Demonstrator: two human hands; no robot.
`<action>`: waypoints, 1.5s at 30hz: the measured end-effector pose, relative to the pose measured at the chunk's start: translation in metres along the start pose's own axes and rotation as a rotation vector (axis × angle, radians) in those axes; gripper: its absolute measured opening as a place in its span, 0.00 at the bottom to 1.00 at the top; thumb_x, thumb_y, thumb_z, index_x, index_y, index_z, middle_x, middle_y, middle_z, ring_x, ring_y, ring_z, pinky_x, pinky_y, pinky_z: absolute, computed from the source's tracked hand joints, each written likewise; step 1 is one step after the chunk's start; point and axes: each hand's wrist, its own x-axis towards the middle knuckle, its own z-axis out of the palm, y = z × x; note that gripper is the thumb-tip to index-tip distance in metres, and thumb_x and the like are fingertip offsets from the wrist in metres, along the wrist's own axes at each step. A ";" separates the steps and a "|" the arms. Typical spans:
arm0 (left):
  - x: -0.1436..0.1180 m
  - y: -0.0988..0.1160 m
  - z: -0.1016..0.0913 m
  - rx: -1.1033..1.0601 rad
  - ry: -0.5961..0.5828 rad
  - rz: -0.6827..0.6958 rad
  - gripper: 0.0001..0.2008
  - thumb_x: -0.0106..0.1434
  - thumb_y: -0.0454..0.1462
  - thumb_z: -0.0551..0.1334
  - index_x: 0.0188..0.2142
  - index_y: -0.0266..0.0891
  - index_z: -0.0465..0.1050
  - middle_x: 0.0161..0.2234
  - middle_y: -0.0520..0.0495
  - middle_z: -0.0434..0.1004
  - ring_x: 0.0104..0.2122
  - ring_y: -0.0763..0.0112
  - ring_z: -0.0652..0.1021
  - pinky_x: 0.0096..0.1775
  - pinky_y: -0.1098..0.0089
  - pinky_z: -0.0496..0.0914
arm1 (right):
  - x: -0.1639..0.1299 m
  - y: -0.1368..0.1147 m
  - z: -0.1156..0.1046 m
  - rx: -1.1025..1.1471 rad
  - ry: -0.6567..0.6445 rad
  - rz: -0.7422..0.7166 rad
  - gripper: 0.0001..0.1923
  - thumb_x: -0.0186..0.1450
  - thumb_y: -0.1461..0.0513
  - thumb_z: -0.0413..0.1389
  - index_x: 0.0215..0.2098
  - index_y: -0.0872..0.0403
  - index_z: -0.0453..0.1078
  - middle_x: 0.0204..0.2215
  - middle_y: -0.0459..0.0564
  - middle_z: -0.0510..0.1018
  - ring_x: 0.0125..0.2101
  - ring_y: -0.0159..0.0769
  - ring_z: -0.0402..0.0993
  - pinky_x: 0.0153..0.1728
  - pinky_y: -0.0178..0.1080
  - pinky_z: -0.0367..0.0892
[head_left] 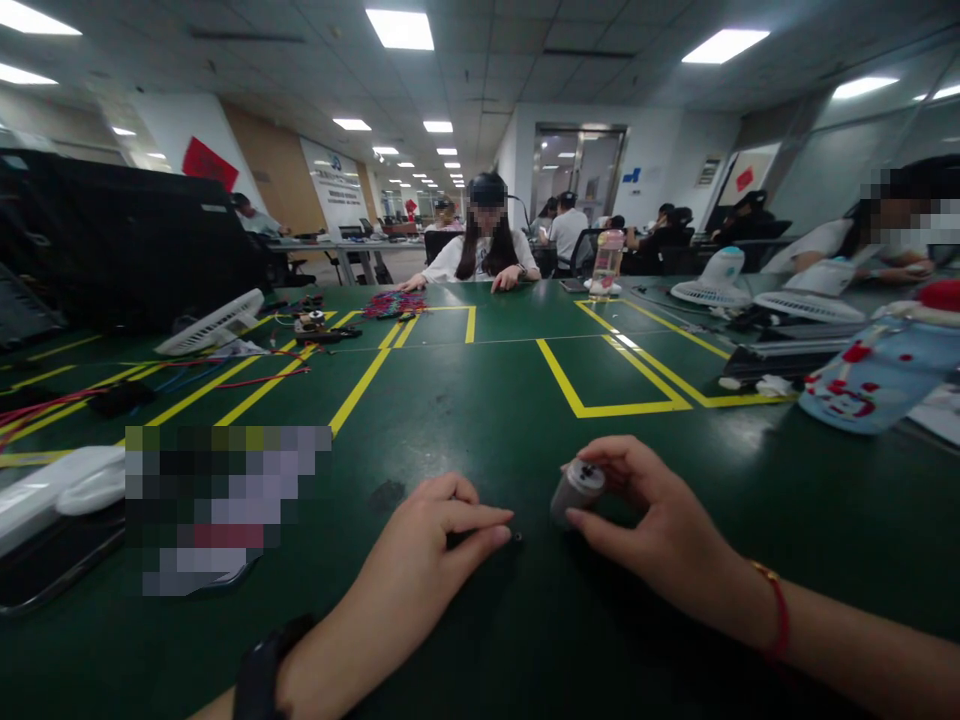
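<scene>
Green table (465, 400) (yellow-lined) beneath cylinder (576, 494), office (682, 135) beyond.

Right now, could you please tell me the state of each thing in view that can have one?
Left hand: fingers nearly pinched together; whether they grip anything is unclear.
Right hand: fingers gripping the gray cylinder.
Gray cylinder: held, dark-marked end facing up.
Tiny dark part: just beside the left fingertips.
Pink-topped bottle: upright, lid on.
Wire bundle: heaped.
Ceiling lights: lit.
</scene>
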 end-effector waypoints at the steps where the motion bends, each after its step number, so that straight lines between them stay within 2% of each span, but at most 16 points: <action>1: -0.004 -0.002 -0.006 -0.020 -0.001 -0.025 0.10 0.62 0.39 0.61 0.41 0.50 0.80 0.32 0.51 0.71 0.34 0.67 0.73 0.36 0.69 0.67 | -0.001 0.007 -0.012 -0.023 0.057 0.013 0.24 0.58 0.57 0.58 0.50 0.52 0.59 0.44 0.51 0.72 0.43 0.33 0.73 0.45 0.37 0.71; 6: -0.032 -0.025 -0.037 -0.047 -0.005 -0.168 0.12 0.63 0.44 0.59 0.41 0.50 0.79 0.34 0.50 0.71 0.31 0.68 0.74 0.32 0.71 0.69 | -0.030 0.070 -0.103 -0.458 0.329 0.201 0.29 0.56 0.48 0.58 0.53 0.48 0.63 0.44 0.54 0.74 0.37 0.38 0.75 0.32 0.37 0.73; 8: -0.041 -0.032 -0.043 -0.049 -0.002 -0.218 0.13 0.63 0.45 0.58 0.43 0.49 0.79 0.35 0.49 0.73 0.32 0.67 0.75 0.33 0.71 0.70 | -0.047 0.097 -0.139 -0.646 0.340 0.317 0.29 0.55 0.47 0.58 0.52 0.47 0.64 0.40 0.55 0.75 0.30 0.38 0.75 0.25 0.37 0.71; 10: -0.045 -0.035 -0.044 -0.051 -0.002 -0.240 0.13 0.63 0.45 0.58 0.42 0.49 0.79 0.36 0.49 0.73 0.33 0.66 0.75 0.34 0.70 0.71 | -0.059 0.115 -0.162 -0.759 0.333 0.387 0.28 0.56 0.46 0.56 0.51 0.47 0.64 0.37 0.55 0.76 0.24 0.36 0.74 0.22 0.38 0.68; 12: -0.045 -0.032 -0.041 -0.052 -0.011 -0.234 0.13 0.63 0.45 0.58 0.42 0.49 0.79 0.36 0.49 0.74 0.33 0.66 0.76 0.35 0.69 0.71 | -0.062 0.117 -0.167 -0.847 0.342 0.365 0.29 0.56 0.46 0.56 0.52 0.49 0.63 0.40 0.57 0.75 0.30 0.40 0.75 0.28 0.41 0.70; 14: -0.044 -0.028 -0.037 -0.055 -0.027 -0.199 0.13 0.64 0.45 0.57 0.42 0.50 0.79 0.35 0.50 0.75 0.34 0.66 0.76 0.37 0.69 0.71 | -0.055 0.102 -0.153 -0.954 0.395 0.225 0.32 0.57 0.47 0.56 0.55 0.53 0.59 0.50 0.62 0.69 0.48 0.49 0.70 0.44 0.45 0.67; 16: -0.043 -0.025 -0.034 -0.057 -0.045 -0.171 0.13 0.64 0.44 0.57 0.42 0.50 0.79 0.35 0.50 0.75 0.34 0.66 0.76 0.37 0.69 0.71 | -0.043 0.076 -0.120 -0.999 0.404 -0.009 0.33 0.57 0.49 0.56 0.56 0.54 0.58 0.57 0.61 0.62 0.58 0.52 0.57 0.56 0.50 0.54; 17: -0.043 -0.024 -0.034 -0.054 -0.049 -0.167 0.13 0.64 0.43 0.57 0.42 0.50 0.79 0.35 0.50 0.76 0.34 0.66 0.76 0.37 0.69 0.71 | -0.035 0.061 -0.099 -0.964 0.337 -0.112 0.31 0.58 0.50 0.56 0.57 0.51 0.59 0.58 0.57 0.60 0.59 0.51 0.54 0.58 0.52 0.51; 19: -0.043 -0.024 -0.035 -0.043 -0.053 -0.176 0.13 0.64 0.43 0.57 0.42 0.49 0.79 0.35 0.49 0.76 0.34 0.66 0.76 0.37 0.68 0.71 | -0.020 0.030 -0.054 -0.778 0.048 -0.237 0.25 0.60 0.51 0.54 0.55 0.44 0.62 0.56 0.50 0.63 0.56 0.45 0.59 0.54 0.52 0.55; 21: -0.043 -0.025 -0.038 -0.031 -0.057 -0.182 0.13 0.65 0.43 0.57 0.41 0.48 0.79 0.35 0.49 0.76 0.35 0.65 0.77 0.38 0.68 0.71 | -0.006 0.004 -0.012 -0.581 -0.184 -0.209 0.24 0.61 0.50 0.53 0.56 0.42 0.62 0.55 0.49 0.65 0.53 0.42 0.61 0.51 0.50 0.59; 24: -0.044 -0.027 -0.042 -0.029 -0.051 -0.180 0.13 0.65 0.43 0.56 0.40 0.46 0.79 0.36 0.49 0.76 0.37 0.64 0.76 0.40 0.66 0.70 | 0.010 -0.016 0.020 -0.403 -0.320 -0.188 0.14 0.63 0.52 0.53 0.46 0.42 0.71 0.47 0.46 0.71 0.47 0.37 0.64 0.47 0.46 0.60; 27: -0.044 -0.026 -0.043 -0.055 -0.043 -0.191 0.12 0.65 0.43 0.56 0.38 0.45 0.78 0.37 0.49 0.76 0.38 0.64 0.76 0.42 0.65 0.70 | 0.014 -0.011 0.007 -0.317 -0.264 -0.127 0.12 0.66 0.56 0.48 0.38 0.48 0.73 0.39 0.46 0.73 0.41 0.31 0.66 0.45 0.41 0.62; 32: -0.042 -0.023 -0.039 -0.087 -0.041 -0.201 0.12 0.65 0.43 0.55 0.36 0.45 0.77 0.37 0.50 0.76 0.39 0.63 0.76 0.42 0.65 0.69 | 0.004 0.014 -0.034 -0.352 -0.163 -0.037 0.14 0.65 0.53 0.49 0.44 0.49 0.71 0.42 0.48 0.72 0.43 0.31 0.67 0.45 0.39 0.63; 37: -0.043 -0.025 -0.038 -0.096 -0.028 -0.205 0.12 0.65 0.44 0.56 0.36 0.45 0.77 0.37 0.50 0.77 0.40 0.63 0.76 0.42 0.65 0.69 | 0.014 0.006 -0.001 -0.352 -0.270 -0.099 0.16 0.64 0.53 0.52 0.48 0.46 0.71 0.44 0.47 0.72 0.43 0.31 0.66 0.45 0.39 0.63; 41: -0.045 -0.027 -0.040 -0.079 -0.012 -0.202 0.12 0.65 0.44 0.56 0.36 0.45 0.76 0.37 0.50 0.77 0.40 0.63 0.76 0.43 0.65 0.68 | 0.033 -0.008 0.032 -0.337 -0.282 -0.169 0.10 0.63 0.57 0.53 0.37 0.51 0.74 0.37 0.48 0.73 0.40 0.31 0.67 0.42 0.36 0.63; 45: -0.045 -0.027 -0.042 -0.082 -0.005 -0.213 0.12 0.65 0.44 0.56 0.35 0.45 0.77 0.36 0.50 0.77 0.39 0.63 0.76 0.41 0.66 0.69 | 0.034 -0.009 0.009 -0.319 -0.203 -0.134 0.12 0.66 0.58 0.49 0.36 0.53 0.73 0.36 0.47 0.74 0.37 0.28 0.69 0.39 0.34 0.64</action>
